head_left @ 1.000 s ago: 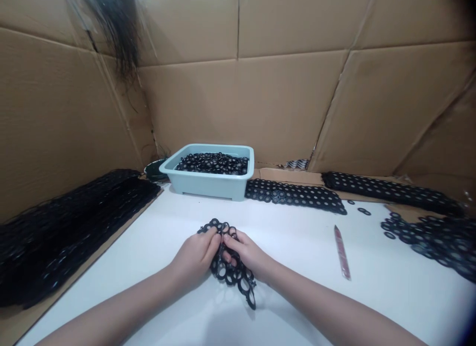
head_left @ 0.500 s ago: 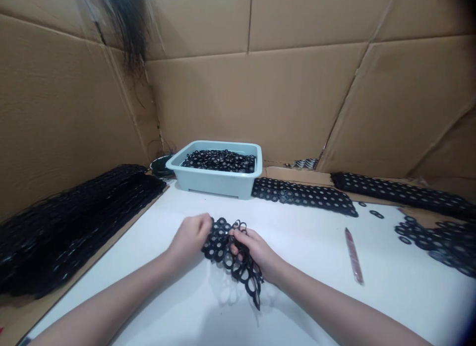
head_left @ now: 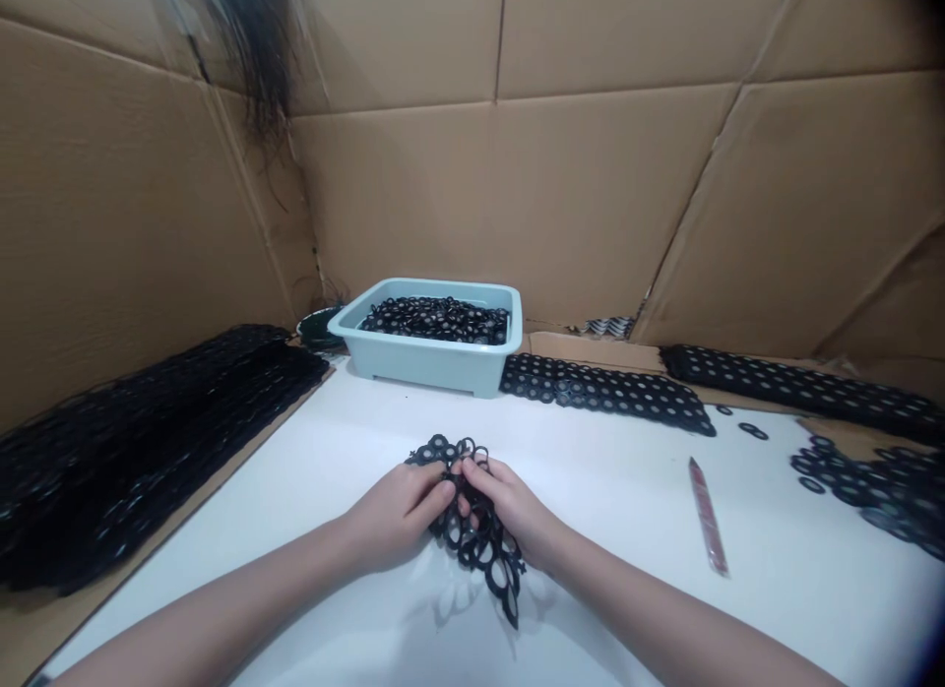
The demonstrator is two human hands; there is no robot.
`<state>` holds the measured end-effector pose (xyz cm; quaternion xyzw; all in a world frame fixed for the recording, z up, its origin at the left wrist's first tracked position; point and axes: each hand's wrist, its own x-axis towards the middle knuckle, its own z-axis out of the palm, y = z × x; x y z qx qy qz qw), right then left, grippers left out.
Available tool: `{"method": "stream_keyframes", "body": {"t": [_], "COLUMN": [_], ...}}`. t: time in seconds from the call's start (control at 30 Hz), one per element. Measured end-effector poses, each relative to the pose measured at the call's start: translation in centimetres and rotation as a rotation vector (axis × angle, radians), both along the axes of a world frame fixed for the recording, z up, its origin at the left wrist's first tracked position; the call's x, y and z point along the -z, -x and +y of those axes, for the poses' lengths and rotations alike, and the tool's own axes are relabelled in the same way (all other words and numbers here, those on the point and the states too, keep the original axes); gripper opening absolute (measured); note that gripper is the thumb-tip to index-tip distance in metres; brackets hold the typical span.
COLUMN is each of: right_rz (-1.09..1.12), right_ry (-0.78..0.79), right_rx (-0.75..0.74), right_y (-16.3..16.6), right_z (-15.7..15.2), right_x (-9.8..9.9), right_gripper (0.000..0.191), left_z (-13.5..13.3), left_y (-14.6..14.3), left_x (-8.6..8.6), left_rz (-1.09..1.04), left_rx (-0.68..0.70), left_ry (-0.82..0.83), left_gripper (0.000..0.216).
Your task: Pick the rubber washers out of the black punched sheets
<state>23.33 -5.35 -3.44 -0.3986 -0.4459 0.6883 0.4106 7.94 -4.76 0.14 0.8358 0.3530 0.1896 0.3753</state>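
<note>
Hands [head_left: 403, 510] drew together over white tabletop [head_left: 605, 490], cardboard wall [head_left: 576, 195] beyond.

Light was pretty flat and cool, table [head_left: 605, 510] brightest, soft shadows below the black mesh [head_left: 467, 557]. Right corners went dark, wide lens stretched the edges, and those black strands [head_left: 255, 47] up top looked kinda blurry.

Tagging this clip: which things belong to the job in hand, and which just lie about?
Likely the job's:
black ring mesh, in left hand and right hand
pale blue tub of black rings
ring strip beside it

Apparently lying about:
pointed red stick
dark strands
</note>
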Motion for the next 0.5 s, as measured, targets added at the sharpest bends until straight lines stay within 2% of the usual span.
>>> {"method": "stream_keyframes", "body": {"t": [0.1, 0.23, 0.4, 0.5], "right_rz": [-0.028, -0.098, -0.154, -0.160], "right_ry": [-0.079, -0.221, -0.235, -0.239], "right_rx": [-0.056, -0.101, -0.089, -0.079], "right_y": [-0.2, -0.5, -0.5, -0.5], "right_z": [0.0, 0.0, 0.0, 0.0], "right_x": [0.0, 0.0, -0.1, -0.1], "right_gripper": [0.036, 0.033, 0.028, 0.027], "left_z": [-0.1, 0.1, 0.4, 0.5], "left_y": [0.0, 0.2, 0.0, -0.1], "left_x": [0.2, 1.0, 1.9, 2.0], "left_rz": [0.019, 0.126, 0.166, 0.152], "left_rx": [-0.008, -0.089, -0.180, -0.188], "left_ry": [-0.029, -0.101, -0.131, -0.137], "left_gripper": [0.032, 0.034, 0.032, 0.033]}}
